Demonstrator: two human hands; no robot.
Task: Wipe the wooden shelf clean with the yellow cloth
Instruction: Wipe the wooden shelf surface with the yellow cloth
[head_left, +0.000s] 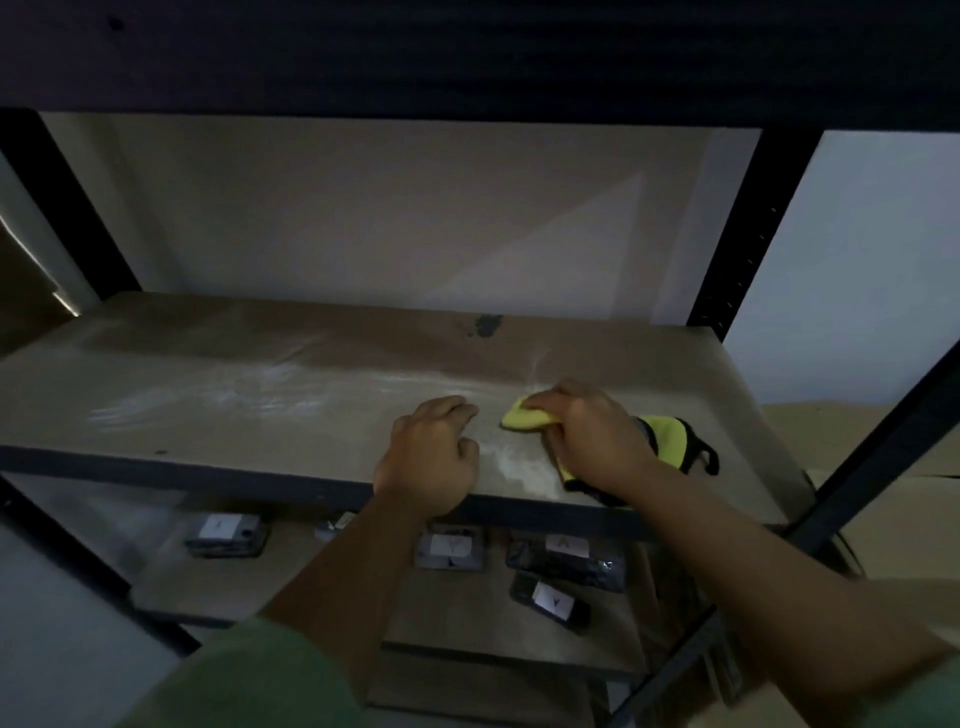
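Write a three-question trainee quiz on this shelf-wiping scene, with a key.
1. True or false: the right hand presses the yellow cloth onto the wooden shelf.
2. Where does the left hand rest? A) on the shelf's front edge B) on the lower shelf C) on the cloth
3. Fill in: a dark stain sits near the shelf's ____ edge.

Key: 1 true; 2 A; 3 back.

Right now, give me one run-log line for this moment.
right hand: pressing yellow cloth on wooden shelf | left hand: resting on shelf's front edge, empty | dark stain: rear, unwiped
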